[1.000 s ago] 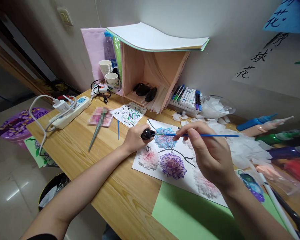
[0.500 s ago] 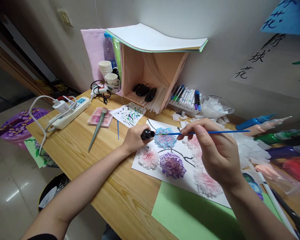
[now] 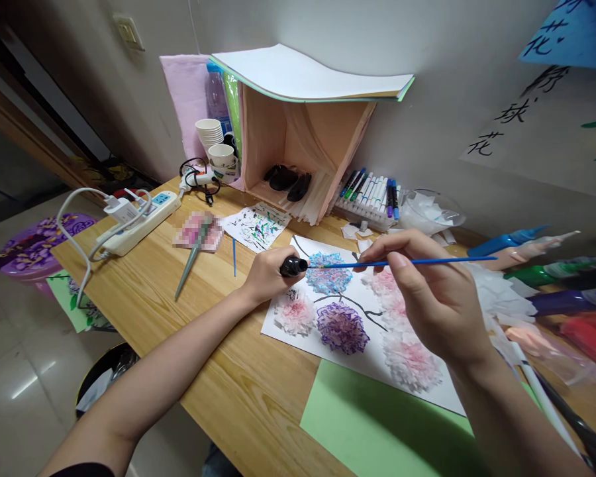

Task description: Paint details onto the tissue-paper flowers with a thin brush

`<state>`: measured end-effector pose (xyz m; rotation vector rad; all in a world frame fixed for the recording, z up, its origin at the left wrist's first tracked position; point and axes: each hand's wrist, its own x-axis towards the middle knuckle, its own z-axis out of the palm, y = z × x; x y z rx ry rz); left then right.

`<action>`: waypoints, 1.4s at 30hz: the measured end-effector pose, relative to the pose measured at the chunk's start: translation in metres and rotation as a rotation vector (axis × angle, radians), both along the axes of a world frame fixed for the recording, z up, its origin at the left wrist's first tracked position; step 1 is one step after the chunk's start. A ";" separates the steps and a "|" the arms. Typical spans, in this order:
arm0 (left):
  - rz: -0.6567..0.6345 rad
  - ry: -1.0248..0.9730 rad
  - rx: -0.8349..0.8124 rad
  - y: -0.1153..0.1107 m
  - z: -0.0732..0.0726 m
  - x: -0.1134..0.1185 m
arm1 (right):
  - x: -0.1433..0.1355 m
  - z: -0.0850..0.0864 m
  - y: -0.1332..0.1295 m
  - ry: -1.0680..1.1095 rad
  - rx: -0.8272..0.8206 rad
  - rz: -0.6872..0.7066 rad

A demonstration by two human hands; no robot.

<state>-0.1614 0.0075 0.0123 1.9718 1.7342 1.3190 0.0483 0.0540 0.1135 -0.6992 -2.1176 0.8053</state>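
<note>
My left hand (image 3: pixel 268 275) is closed round a small black bottle (image 3: pixel 293 266), tilted with its mouth to the right. In my right hand (image 3: pixel 422 285) a thin blue paintbrush (image 3: pixel 442 261) is pinched, lying nearly level, its tip at the bottle's mouth. Below both hands lies a white sheet of paper (image 3: pixel 298 341) with drawn black branches and several ruffled paper flowers. One flower (image 3: pixel 329 273) is edged in blue, another (image 3: pixel 343 328) in purple, and a pink-white flower (image 3: pixel 295 313) sits at the left. My right hand partly hides other pink flowers.
Green paper (image 3: pixel 372 424) lies under the sheet's near edge. Markers (image 3: pixel 372 192) stand in a tray at the back beside a bowl (image 3: pixel 432 211) of white scraps. Paint bottles (image 3: pixel 506 242) line the right. A power strip (image 3: pixel 144 222) and a grey-green pen-like tool (image 3: pixel 193 262) are at left.
The brush and black bottle stay almost in place, tip at the mouth. My right hand's fingers and wrist have shifted slightly. The rest looks the same.
</note>
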 end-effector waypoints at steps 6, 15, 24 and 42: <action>0.002 0.000 -0.010 0.000 0.001 0.001 | 0.003 0.002 0.002 0.014 -0.043 0.004; 0.011 -0.024 0.020 -0.001 0.001 0.001 | 0.004 0.003 0.004 0.047 -0.122 0.002; 0.276 -0.222 -0.048 0.008 0.003 0.000 | -0.001 0.002 0.004 0.180 -0.187 -0.044; 0.202 -0.397 -0.276 0.013 -0.004 -0.004 | -0.024 -0.037 0.001 -0.260 -0.148 0.077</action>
